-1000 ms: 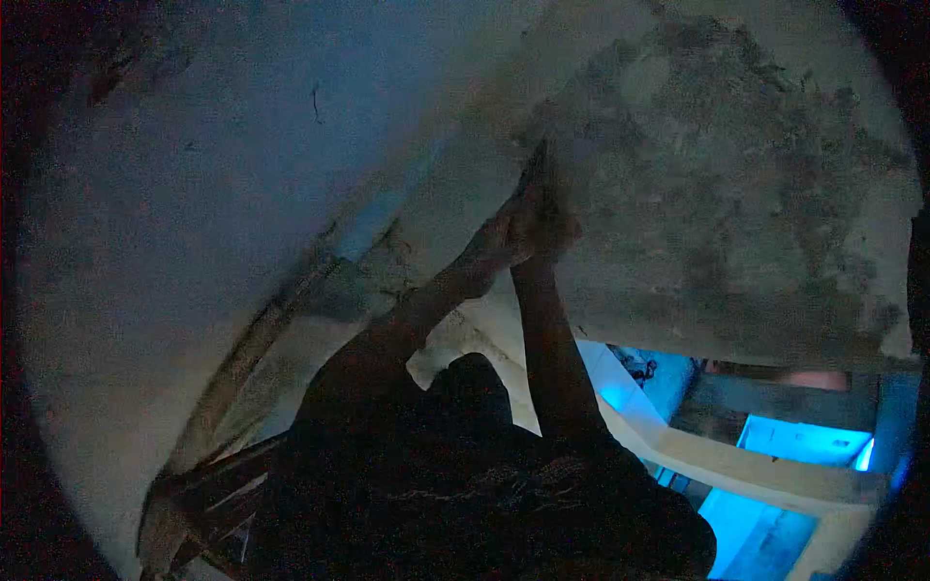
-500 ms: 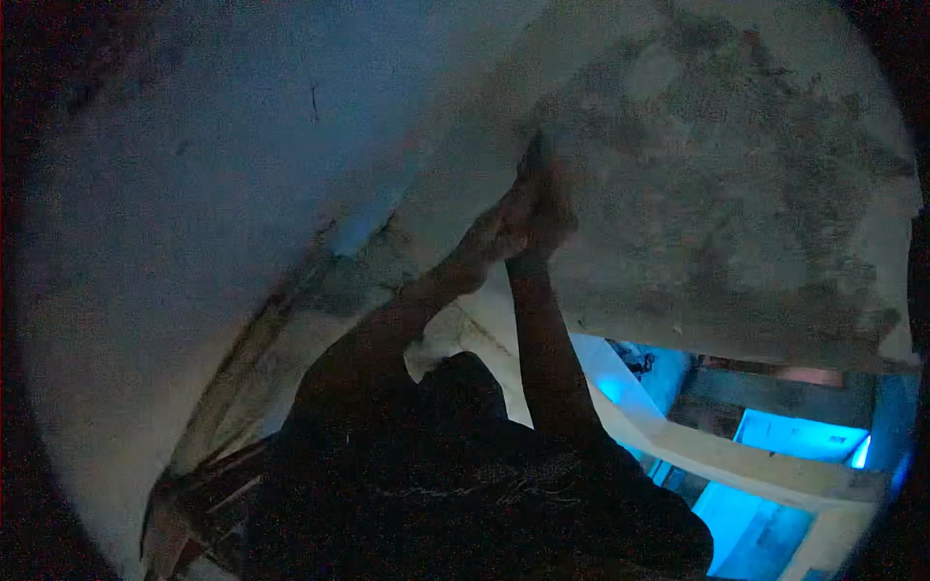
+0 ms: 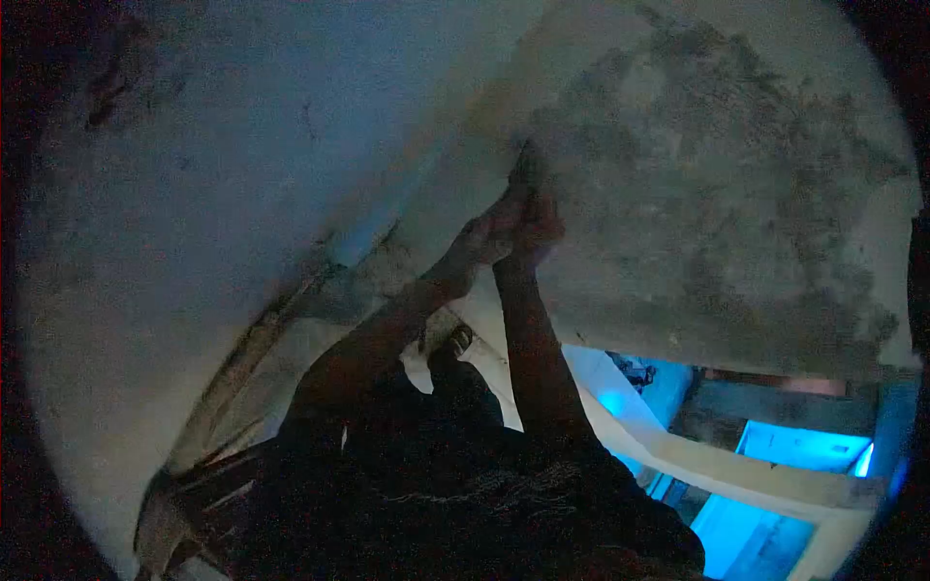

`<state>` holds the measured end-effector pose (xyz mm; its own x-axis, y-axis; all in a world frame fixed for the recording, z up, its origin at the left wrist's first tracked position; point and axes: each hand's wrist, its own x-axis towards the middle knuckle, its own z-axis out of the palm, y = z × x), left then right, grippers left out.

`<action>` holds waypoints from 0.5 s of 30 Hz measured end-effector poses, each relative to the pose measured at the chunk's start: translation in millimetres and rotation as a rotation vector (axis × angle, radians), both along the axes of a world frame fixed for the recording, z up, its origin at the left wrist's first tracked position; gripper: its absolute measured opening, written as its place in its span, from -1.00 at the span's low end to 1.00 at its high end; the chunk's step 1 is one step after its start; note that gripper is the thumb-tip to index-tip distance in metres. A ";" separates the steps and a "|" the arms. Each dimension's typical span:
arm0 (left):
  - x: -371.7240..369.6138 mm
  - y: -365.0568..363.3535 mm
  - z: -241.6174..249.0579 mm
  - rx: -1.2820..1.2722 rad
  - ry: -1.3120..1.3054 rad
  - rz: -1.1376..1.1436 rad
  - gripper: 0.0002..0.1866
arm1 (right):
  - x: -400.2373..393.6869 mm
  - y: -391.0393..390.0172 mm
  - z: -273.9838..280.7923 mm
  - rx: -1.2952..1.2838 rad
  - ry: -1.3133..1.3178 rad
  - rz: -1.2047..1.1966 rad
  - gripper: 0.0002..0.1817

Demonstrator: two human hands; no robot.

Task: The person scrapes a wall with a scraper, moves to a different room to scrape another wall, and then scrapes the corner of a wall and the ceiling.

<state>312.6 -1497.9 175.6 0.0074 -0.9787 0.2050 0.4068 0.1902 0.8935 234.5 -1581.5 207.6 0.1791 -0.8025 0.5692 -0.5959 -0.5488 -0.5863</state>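
Both hands are raised together in front of the wall (image 3: pixel 630 261), at the ends of my outstretched arms. My left hand (image 3: pixel 492 230) reaches in from the lower left and meets my right hand (image 3: pixel 539 221). The fingers look closed around a dark, narrow object (image 3: pixel 526 165) whose tip points upward at the wall surface. Dim light and blur hide its kind, and how the two hands share the grip cannot be made out. Damp-looking grey patches (image 3: pixel 717 194) cover the wall to the right of the hands.
A corner with a stained ledge (image 3: pixel 262 329) runs along the left. Dark slatted wood (image 3: pixel 203 504) is at lower left. My foot (image 3: pixel 457 341) shows below the arms. At lower right, a pale parapet (image 3: pixel 746 470) borders a drop to a blue-lit area (image 3: pixel 756 523).
Both hands have shifted slightly left and remain together, with the dark object still at their tips. The view has tilted a little, and my foot now shows more clearly.
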 end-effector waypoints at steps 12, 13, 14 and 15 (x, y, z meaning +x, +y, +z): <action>9.7 7.8 15.7 -0.039 -0.005 0.064 -0.17 | -12.4 -58.6 -118.4 0.244 -0.345 0.339 -0.52; 15.3 7.2 17.2 -0.032 0.014 0.040 -0.17 | -31.8 -48.4 -131.0 0.158 0.009 0.147 -0.52; 17.3 5.6 17.3 -0.029 0.018 0.029 -0.17 | -39.9 -49.9 -137.4 0.051 0.353 -0.035 -0.53; 14.7 7.3 16.3 -0.029 0.015 0.022 -0.17 | -39.3 -62.3 -138.6 -0.080 0.685 -0.219 -0.53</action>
<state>327.3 -1490.5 191.9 0.0318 -0.9719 0.2334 0.4153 0.2252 0.8814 195.2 -1643.9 68.9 0.3563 -0.8216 0.4451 -0.9164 -0.4002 -0.0052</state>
